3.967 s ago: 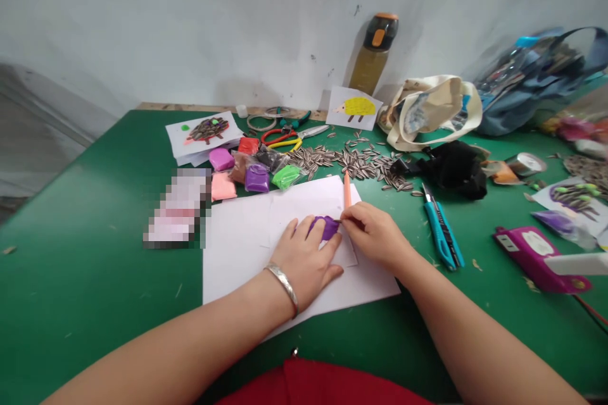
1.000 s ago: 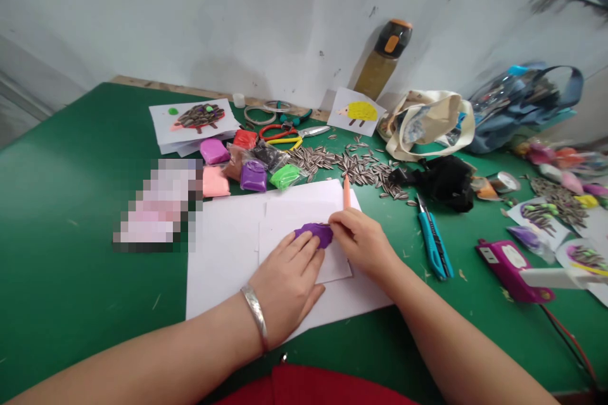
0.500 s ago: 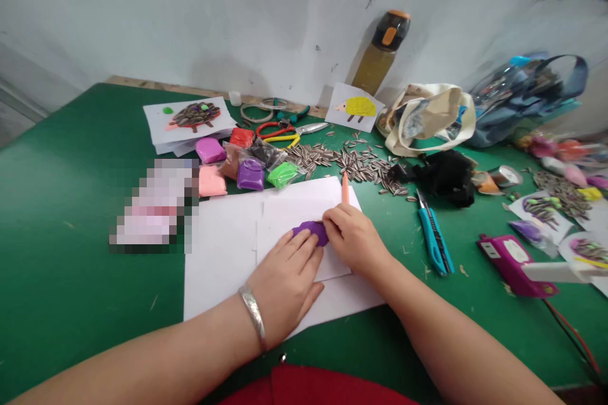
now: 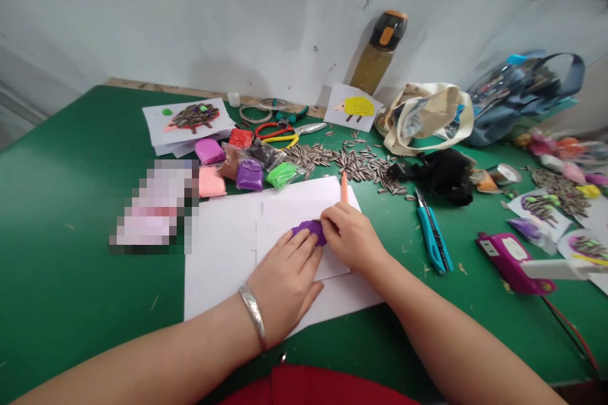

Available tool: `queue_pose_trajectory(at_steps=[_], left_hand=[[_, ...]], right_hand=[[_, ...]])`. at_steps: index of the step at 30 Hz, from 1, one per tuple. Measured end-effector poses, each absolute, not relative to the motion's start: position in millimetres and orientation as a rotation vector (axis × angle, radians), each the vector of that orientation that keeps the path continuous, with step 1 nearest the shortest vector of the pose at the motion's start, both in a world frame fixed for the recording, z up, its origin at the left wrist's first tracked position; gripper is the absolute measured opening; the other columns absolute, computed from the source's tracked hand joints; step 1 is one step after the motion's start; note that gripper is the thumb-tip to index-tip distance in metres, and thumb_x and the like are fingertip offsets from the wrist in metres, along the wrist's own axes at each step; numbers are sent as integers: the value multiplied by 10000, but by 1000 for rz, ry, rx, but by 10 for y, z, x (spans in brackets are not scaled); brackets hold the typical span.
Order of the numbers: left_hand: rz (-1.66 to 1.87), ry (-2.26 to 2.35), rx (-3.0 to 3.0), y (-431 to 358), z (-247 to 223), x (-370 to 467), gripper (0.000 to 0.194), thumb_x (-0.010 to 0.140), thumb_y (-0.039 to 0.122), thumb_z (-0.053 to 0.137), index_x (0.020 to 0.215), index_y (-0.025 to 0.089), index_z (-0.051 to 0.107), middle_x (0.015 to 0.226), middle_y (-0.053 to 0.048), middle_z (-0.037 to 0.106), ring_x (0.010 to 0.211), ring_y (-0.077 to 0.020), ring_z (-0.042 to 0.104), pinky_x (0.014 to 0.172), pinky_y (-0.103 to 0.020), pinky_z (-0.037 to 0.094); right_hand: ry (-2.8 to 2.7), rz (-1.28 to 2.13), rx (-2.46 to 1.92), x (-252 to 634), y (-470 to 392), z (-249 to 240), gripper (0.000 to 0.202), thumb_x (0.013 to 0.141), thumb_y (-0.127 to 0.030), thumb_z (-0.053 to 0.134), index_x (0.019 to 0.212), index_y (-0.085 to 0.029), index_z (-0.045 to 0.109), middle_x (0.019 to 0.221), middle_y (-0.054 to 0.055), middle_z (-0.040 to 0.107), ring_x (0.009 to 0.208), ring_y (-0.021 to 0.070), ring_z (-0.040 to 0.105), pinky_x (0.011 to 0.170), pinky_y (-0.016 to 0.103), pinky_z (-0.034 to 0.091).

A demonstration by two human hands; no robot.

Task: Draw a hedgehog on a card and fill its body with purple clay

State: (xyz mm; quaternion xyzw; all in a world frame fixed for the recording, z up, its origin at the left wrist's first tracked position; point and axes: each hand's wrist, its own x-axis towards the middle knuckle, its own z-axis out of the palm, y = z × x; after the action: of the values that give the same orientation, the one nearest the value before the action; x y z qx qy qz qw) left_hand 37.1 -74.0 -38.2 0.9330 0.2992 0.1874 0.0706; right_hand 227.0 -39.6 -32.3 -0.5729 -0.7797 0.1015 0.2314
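A flat purple piece of clay (image 4: 308,228) lies on a small white sheet (image 4: 275,215), over a larger white sheet (image 4: 218,266). My left hand (image 4: 289,278), with a silver bangle at the wrist, rests flat with its fingers stretched onto the clay's near edge. At the clay's right end my right hand (image 4: 349,237) is closed in a pinch. A small thin brownish thing shows at its fingertips, too little of it to name. An orange stick (image 4: 344,188) sticks out behind the right hand; whether that hand holds it is hidden.
Sunflower seeds (image 4: 356,161) lie scattered beyond the paper, beside bagged clay (image 4: 249,174) and scissors (image 4: 311,128). A blue utility knife (image 4: 433,234) and a magenta device (image 4: 515,259) are to the right. Seed pictures (image 4: 185,123), a bottle (image 4: 380,54) and bags (image 4: 427,120) stand behind.
The view has shifted very slightly. Both hands stay at the purple clay, with hardly any visible movement.
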Motion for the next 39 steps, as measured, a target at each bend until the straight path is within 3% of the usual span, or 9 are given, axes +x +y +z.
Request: queue_pose_trajectory(at_steps=[6, 18, 39], left_hand=[[550, 899, 2815, -743, -389, 369, 431, 968, 326, 443, 1281, 56, 562, 1357, -187, 552, 1306, -327, 463, 1102, -515, 355], [533, 899, 2806, -742, -384, 367, 434, 964, 324, 450, 1293, 61, 555, 1371, -189, 539, 1313, -328, 455, 1100, -521, 357], [531, 904, 2801, -739, -375, 371, 435, 959, 320, 455, 1297, 62, 548, 1364, -185, 547, 1309, -325, 460, 1099, -517, 358]], right_hand=[[-1963, 414, -1568, 2332, -379, -310, 129, 823, -117, 533, 758, -190, 617, 697, 5, 607, 677, 143, 552, 650, 243, 403], [-2090, 222, -1620, 2304, -447, -337, 186, 863, -138, 486, 741, -185, 619, 713, 30, 575, 701, 164, 546, 659, 265, 399], [-2071, 299, -1547, 2291, -405, -315, 181, 868, -134, 480, 765, -194, 616, 729, 29, 579, 703, 155, 544, 668, 257, 417]])
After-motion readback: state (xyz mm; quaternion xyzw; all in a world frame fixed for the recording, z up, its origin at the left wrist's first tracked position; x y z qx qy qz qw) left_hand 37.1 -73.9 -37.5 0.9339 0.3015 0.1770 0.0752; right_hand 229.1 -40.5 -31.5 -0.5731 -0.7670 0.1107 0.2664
